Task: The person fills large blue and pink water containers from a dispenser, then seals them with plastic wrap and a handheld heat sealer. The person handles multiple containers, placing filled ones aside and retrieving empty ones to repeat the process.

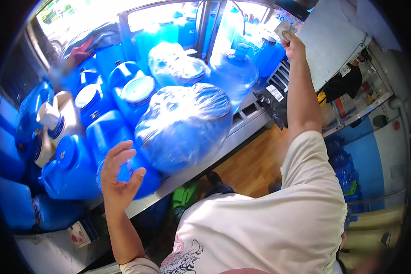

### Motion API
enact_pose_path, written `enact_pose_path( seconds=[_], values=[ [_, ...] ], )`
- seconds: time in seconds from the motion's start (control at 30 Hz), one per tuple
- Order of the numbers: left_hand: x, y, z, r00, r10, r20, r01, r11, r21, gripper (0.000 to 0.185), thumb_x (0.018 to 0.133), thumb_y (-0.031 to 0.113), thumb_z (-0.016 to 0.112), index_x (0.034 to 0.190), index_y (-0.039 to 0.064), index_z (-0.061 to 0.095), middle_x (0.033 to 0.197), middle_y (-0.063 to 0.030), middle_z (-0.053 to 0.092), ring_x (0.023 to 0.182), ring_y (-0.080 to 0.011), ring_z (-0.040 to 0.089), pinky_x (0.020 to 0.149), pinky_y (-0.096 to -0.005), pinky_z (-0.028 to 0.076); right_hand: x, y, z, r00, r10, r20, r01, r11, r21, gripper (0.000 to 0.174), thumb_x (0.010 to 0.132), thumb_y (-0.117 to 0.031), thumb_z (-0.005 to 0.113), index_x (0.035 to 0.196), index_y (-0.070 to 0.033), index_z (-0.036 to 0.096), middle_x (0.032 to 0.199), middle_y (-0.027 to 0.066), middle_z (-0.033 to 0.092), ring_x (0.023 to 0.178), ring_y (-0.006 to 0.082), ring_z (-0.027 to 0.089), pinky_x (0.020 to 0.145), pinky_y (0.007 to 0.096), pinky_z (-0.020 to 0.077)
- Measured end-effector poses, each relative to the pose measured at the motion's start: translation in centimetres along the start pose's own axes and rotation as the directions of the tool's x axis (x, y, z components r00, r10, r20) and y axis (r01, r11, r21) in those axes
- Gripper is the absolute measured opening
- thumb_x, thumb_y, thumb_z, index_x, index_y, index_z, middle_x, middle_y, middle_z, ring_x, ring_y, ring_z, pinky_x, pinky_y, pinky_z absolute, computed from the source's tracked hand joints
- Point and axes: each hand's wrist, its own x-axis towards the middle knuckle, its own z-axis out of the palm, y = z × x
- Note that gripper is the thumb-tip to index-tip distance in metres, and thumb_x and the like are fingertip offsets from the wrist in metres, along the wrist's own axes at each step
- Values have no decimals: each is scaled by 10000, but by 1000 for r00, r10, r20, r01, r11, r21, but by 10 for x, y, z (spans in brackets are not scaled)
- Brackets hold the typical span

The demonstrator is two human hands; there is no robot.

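Observation:
My left hand (118, 179) is raised with thumb and fingers apart, holding nothing. It hovers in front of a blue plastic drum lying on its side (108, 125), close to a blue jerrycan (77, 171). At the end of my outstretched arm, my right hand (294, 46) pinches a small, flat, pale piece (283, 28), whose material I cannot tell. A white board or panel (332, 44) is just right of that hand. Between my arms sits a blue plastic drum wrapped in clear film (186, 128). Behind it stands a translucent blue water bottle (239, 72).
Blue drums with white lids (137, 89) crowd the metal bench (178, 191) by the bright window. A black plastic bag (277, 102) with a label is near my right forearm. Wood-look floor (251, 161) and a green container (185, 197) show below.

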Motion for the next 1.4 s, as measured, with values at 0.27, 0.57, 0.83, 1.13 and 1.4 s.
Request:
enact_pose_path(
  seconds=[0.27,0.57,0.83,1.13,1.4],
  values=[
    [101,-5,180,993,-106,55,76,916,393,499,710,249,832,1143,77,654,1308,-146,588,1208,-378,550,1005,-460,438,213,135,-63,961,273,-37,-267,892,-364,220,890,-28,667,1110,-31,652,981,86,654,752,210,612,643,300,540],
    [119,-22,222,974,-225,5,193,846,497,646,673,366,856,1205,80,628,1327,-154,589,1210,-365,556,1016,-463,433,253,128,-92,978,205,-47,-204,868,-452,178,898,-35,648,1073,-60,673,1027,70,679,850,203,641,689,326,550],
    [137,26,263,982,-65,-178,165,758,631,661,747,472,811,1230,80,586,1399,-181,509,1317,-398,446,1086,-519,351,387,194,-74,996,-51,73,88,671,-736,165,835,-116,734,999,-99,729,890,35,694,712,132,627,547,265,504],
    [257,-6,493,950,-206,-235,275,909,314,828,746,405,838,1385,38,460,1438,-225,455,1332,-385,437,1102,-472,347,535,281,-18,895,-219,389,447,456,-770,206,785,-241,718,950,-122,748,949,106,740,879,267,708,803,374,539],
    [307,-65,558,862,-347,-368,503,669,547,1051,669,554,835,1456,41,365,1454,-222,425,1341,-404,404,1117,-507,310,562,316,1,743,36,668,637,269,-723,128,829,-124,638,896,-100,744,819,115,727,619,196,705,653,330,556]
  ],
)
